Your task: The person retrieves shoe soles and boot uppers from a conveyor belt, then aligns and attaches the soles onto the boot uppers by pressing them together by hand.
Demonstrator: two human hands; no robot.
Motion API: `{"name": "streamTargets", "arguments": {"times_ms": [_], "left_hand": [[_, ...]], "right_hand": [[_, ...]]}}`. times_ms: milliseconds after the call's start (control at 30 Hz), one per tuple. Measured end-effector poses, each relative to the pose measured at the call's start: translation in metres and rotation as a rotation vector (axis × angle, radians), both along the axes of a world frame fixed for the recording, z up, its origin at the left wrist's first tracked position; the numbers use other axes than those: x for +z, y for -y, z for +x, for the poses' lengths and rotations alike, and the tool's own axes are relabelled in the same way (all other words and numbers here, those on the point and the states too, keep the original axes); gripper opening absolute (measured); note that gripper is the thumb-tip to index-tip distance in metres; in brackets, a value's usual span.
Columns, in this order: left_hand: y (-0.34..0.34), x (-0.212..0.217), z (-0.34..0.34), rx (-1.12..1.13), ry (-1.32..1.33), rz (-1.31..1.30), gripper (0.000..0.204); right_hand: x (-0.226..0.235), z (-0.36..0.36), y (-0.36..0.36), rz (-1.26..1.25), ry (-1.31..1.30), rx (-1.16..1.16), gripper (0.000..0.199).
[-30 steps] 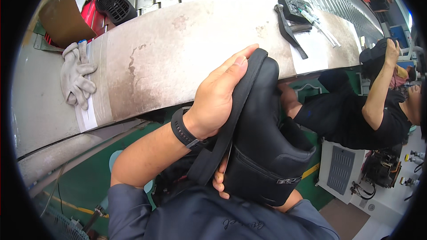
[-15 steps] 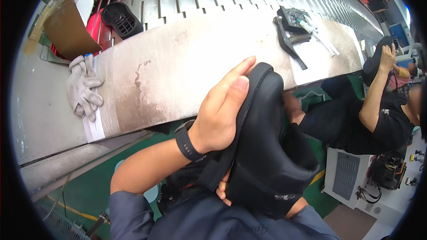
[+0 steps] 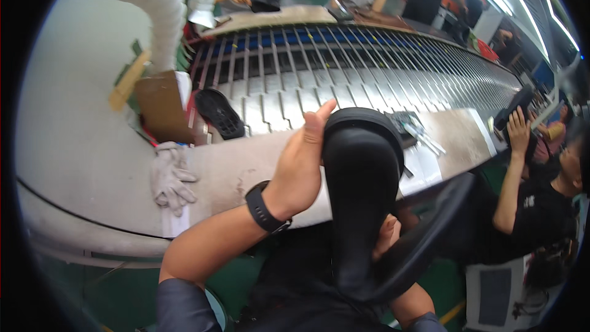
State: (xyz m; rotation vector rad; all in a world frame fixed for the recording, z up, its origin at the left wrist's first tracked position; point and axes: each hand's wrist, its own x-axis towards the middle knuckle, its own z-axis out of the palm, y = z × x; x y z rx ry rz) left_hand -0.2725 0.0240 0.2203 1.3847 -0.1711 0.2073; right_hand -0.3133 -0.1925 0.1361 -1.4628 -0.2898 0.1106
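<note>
In front of me a black boot (image 3: 362, 190) is tilted up, its toe toward the workbench and its shaft spreading to the lower right. My left hand (image 3: 296, 172), with a dark wristband, is pressed along the left side of the toe. Its thumb points up and the other fingers are partly hidden, gripping the boot. My right hand (image 3: 387, 233) shows partly in the gap between the boot's foot and its shaft. Its fingers are curled against the boot, and the rest is covered.
Grey work gloves (image 3: 172, 178) lie on the bench (image 3: 215, 175) at left, near a black shoe sole (image 3: 219, 114) and a cardboard piece (image 3: 161, 104). Tools and white tubes (image 3: 424, 138) lie beyond the boot. A slatted conveyor (image 3: 307, 74) runs behind. A co-worker (image 3: 534, 190) stands at right.
The boot has turned so its toe and front face me more, with the shaft swung to the right. My left hand stays on its toe side. My view has lifted, showing people across the conveyor.
</note>
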Motion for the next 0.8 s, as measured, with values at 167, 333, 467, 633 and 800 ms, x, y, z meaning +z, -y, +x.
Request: {"name": "streamTargets", "arguments": {"times_ms": [167, 333, 467, 633, 800], "left_hand": [[0.002, 0.003, 0.004, -0.056, 0.230, 0.531, 0.128], [-0.010, -0.033, 0.030, 0.256, 0.241, 0.965, 0.137], [-0.015, -0.039, 0.029, 0.362, 0.216, 1.039, 0.130], [-0.010, -0.040, 0.033, 0.352, 0.175, 1.031, 0.131], [-0.002, -0.043, 0.031, 0.350, 0.142, 1.017, 0.131]], "right_hand": [[-0.093, 0.052, -0.034, -0.332, 0.231, -0.704, 0.094], [-0.076, 0.047, -0.065, -0.572, 0.646, -0.217, 0.067], [0.005, 0.055, -0.022, -0.755, 0.479, 0.132, 0.050], [0.095, 0.107, -0.012, -0.495, 0.692, -0.209, 0.035], [0.121, 0.151, -0.050, -0.528, 0.731, -0.051, 0.053]]}}
